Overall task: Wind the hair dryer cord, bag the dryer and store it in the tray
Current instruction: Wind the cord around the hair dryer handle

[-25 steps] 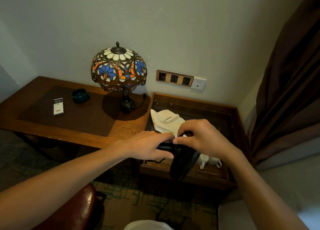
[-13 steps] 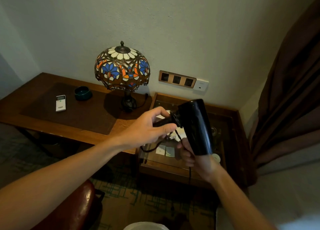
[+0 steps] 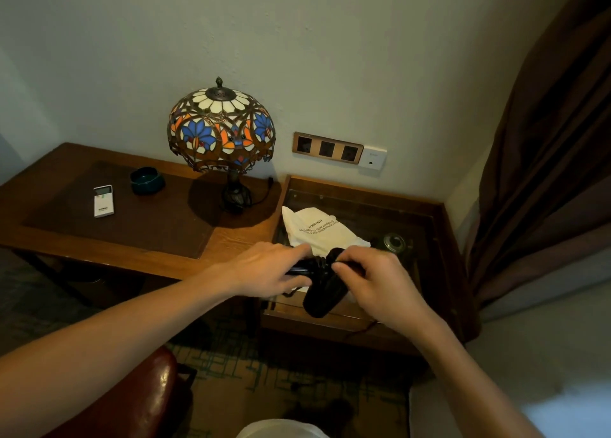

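I hold a black hair dryer [image 3: 322, 294] in front of the wooden tray [image 3: 443, 226], its barrel pointing down toward me. My left hand [image 3: 267, 269] grips the dryer's handle from the left. My right hand [image 3: 373, 279] pinches the black cord against the top of the dryer body. Most of the cord is hidden under my hands; a short loop shows below my left hand. A white cloth bag [image 3: 319, 229] with printed text lies in the tray just behind the dryer.
A stained-glass lamp [image 3: 221, 133] stands on the desk [image 3: 132, 239] left of the tray, with a white remote [image 3: 103, 201] and a dark green ashtray [image 3: 147, 180] further left. Wall sockets [image 3: 327, 147] sit above the tray. A brown curtain [image 3: 545, 160] hangs at right; a red chair [image 3: 132, 401] is below left.
Half a second ago my right hand held the dryer upright with the barrel raised. It has come back down, barrel toward me, and my right hand is on top pinching the cord.
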